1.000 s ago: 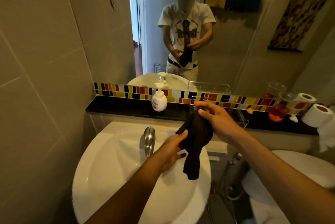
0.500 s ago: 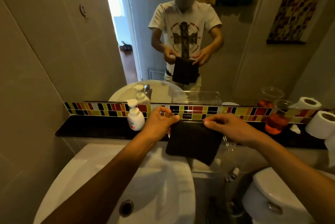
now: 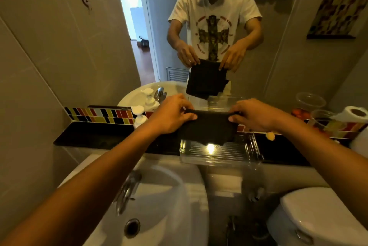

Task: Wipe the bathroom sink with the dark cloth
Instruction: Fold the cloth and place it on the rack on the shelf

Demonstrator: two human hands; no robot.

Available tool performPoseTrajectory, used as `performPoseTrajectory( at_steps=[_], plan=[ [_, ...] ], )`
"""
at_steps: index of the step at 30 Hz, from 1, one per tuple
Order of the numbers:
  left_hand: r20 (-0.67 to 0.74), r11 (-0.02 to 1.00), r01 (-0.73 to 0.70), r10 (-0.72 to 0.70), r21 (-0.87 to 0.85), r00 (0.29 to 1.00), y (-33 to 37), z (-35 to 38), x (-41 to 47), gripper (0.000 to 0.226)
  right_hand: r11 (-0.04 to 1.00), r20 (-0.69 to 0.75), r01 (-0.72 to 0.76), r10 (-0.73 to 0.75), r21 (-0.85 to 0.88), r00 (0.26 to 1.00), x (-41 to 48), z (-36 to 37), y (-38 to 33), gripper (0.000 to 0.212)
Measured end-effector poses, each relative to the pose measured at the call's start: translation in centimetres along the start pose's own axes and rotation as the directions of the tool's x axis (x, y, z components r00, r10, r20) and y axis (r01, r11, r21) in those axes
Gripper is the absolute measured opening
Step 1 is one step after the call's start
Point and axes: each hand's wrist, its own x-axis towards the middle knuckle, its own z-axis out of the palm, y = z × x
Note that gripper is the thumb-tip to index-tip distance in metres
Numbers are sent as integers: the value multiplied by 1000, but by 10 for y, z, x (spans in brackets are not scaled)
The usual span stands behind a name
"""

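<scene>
Cloth (image 3: 207, 126) hangs in the air between the two hands, stretched flat by its top corners, above the clear rack (image 3: 219, 153) on the dark desk ledge (image 3: 99, 136) and well beyond the bowl of the sink (image 3: 165, 202), which sits near and left, apparently untouched by it. The left hand (image 3: 171, 116) pinches the left corner between thumb and fingers, closed on the fabric; the right hand (image 3: 253, 116) does the same at the right corner. Both arms reach forward and up, elbows low, wrists roughly level, knuckles facing the mirror.

Risk, as I judge it, lies in the trip down. The hanging lower edge nearly brushes the rack, and dragging it back toward the sink could snag the rack or nudge it off the ledge. The soap pump (image 3: 139, 116) stands just left of the left hand, so a sideways swing of that wrist might topple it. The tap (image 3: 127, 190) sits under the left forearm, and a quick drop could knock against it. A two-corner pinch is also a poor wiping grip; the cloth wants bunching into one palm first.
</scene>
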Motion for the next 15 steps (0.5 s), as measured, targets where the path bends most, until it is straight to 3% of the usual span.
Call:
performPoseTrajectory(
  at_steps=[5, 9, 15],
  plan=[
    [90, 996, 44, -37, -79, 995, -8, -14, 16, 18, 989, 125, -22, 4, 145, 992, 17, -20, 11, 14],
    [89, 994, 93, -88, -52, 992, -16, -8, 35, 5, 995, 135, -44, 31, 94, 990, 43, -22, 20, 12],
    [-75, 990, 94, -102, -106, 992, -16, 10, 49, 18, 995, -44, -67, 71, 79, 997, 57, -18, 31, 12]
  ],
)
